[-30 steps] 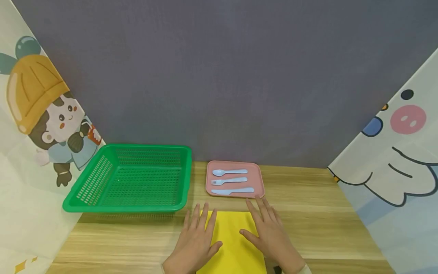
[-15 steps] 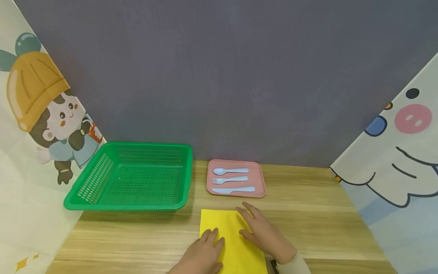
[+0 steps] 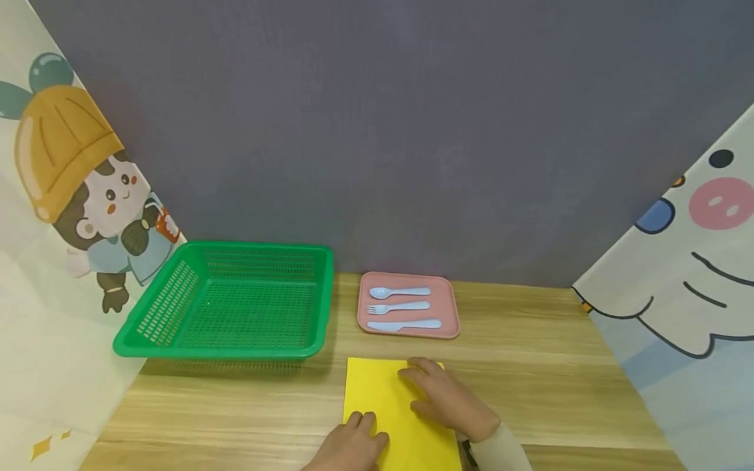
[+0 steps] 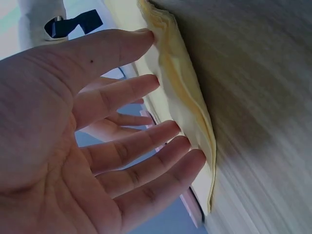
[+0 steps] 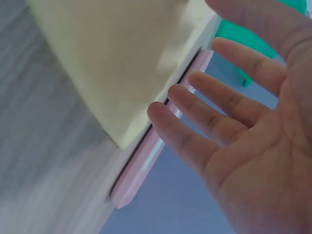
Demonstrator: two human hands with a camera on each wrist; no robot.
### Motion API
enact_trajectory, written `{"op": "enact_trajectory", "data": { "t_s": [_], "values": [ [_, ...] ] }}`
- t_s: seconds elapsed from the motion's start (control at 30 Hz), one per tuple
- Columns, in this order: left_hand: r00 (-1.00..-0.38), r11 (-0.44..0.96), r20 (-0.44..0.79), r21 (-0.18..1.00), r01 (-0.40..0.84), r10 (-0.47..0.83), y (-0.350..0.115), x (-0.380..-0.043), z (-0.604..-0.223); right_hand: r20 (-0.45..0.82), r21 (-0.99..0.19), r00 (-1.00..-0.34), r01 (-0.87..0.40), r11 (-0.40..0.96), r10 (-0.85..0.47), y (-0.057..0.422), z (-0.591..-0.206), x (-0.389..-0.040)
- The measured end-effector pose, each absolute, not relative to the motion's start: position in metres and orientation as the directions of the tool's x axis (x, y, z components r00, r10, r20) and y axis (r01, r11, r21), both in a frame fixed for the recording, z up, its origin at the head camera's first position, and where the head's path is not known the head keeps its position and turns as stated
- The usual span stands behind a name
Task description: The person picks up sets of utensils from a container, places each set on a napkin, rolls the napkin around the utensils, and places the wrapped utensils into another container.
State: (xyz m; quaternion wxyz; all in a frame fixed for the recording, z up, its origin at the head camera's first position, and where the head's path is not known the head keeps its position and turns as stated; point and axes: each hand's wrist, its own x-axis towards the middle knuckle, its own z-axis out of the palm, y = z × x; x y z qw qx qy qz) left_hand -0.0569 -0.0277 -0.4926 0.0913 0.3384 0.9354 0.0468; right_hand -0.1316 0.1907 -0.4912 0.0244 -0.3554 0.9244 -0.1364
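A folded yellow cloth lies on the table in front of me. My left hand is at its left side near the bottom of the head view; in the left wrist view the fingertips touch the layered edge of the cloth, fingers slightly bent. Over the upper right part of the cloth is my right hand, fingers spread and gently bent. In the right wrist view nothing is in its palm, and its fingertips are near the cloth's surface; I cannot tell whether they touch.
Behind the cloth, a pink tray bears a pale blue spoon, fork and knife. A green plastic basket stands at the left. A grey panel rises behind the wooden table.
Both hands started flat with spread fingers on either side. The left hand has drawn back toward me and its fingers have bent; the right has moved slightly inward over the cloth's corner.
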Motion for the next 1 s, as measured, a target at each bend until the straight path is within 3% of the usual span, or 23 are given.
{"op": "enact_trajectory", "data": {
  "t_s": [0.23,0.57,1.0],
  "values": [
    [-0.766,0.776,-0.134,0.167,0.607,0.628,-0.028,-0.057,-0.496,0.012,-0.259,-0.740,-0.652,0.713,-0.672,0.190,-0.498,-0.133],
    [-0.775,0.783,-0.140,0.208,0.585,0.616,-0.030,-0.054,-0.500,0.075,-0.248,-0.722,-0.681,0.688,-0.688,0.197,-0.508,-0.132],
    [-0.747,0.778,-0.215,0.185,0.601,0.629,-0.034,-0.065,-0.494,-0.059,-0.267,-0.782,-0.586,0.765,-0.620,0.207,-0.496,-0.121]
  ]
}}
